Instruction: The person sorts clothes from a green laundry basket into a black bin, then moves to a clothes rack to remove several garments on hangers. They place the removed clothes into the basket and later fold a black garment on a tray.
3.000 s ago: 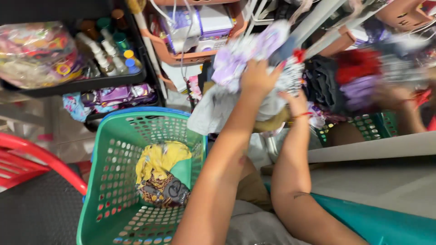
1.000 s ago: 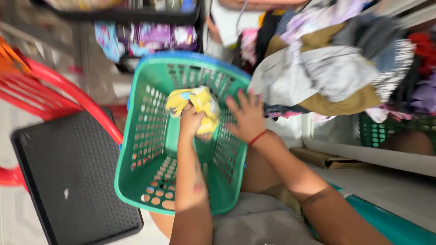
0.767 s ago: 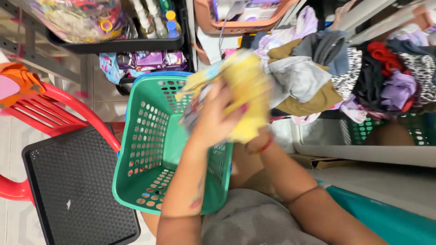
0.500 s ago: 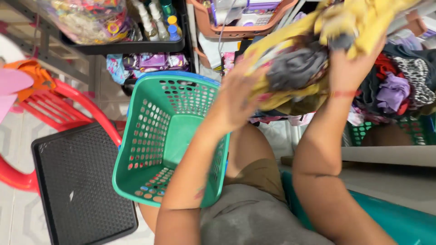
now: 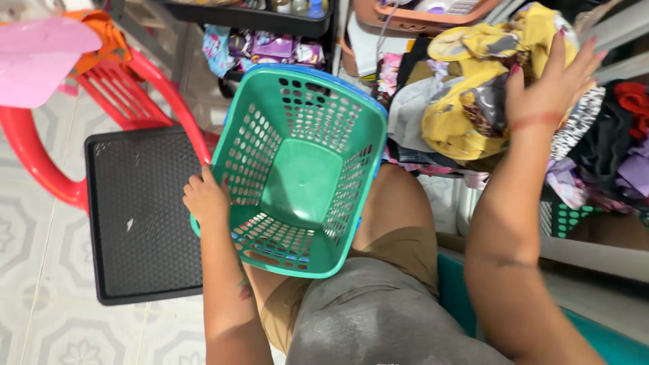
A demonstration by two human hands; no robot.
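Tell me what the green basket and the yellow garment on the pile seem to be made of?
The green basket looks like moulded plastic with a smooth, slightly glossy finish: rigid walls pierced by even rows of holes. The yellow garment looks like soft woven or knit fabric, matte, since it crumples and folds loosely; the exact fibre cannot be told.

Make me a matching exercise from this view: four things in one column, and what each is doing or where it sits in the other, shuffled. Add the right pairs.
Things:
1. left hand
2. right hand
3. green basket
4. black mat

States:
A. lies flat on the tiled floor
B. empty, resting on the person's lap
C. grips a basket rim
D. open palm pressed on the yellow garment atop the clothes pile

Pairs: 1-C, 2-D, 3-B, 4-A
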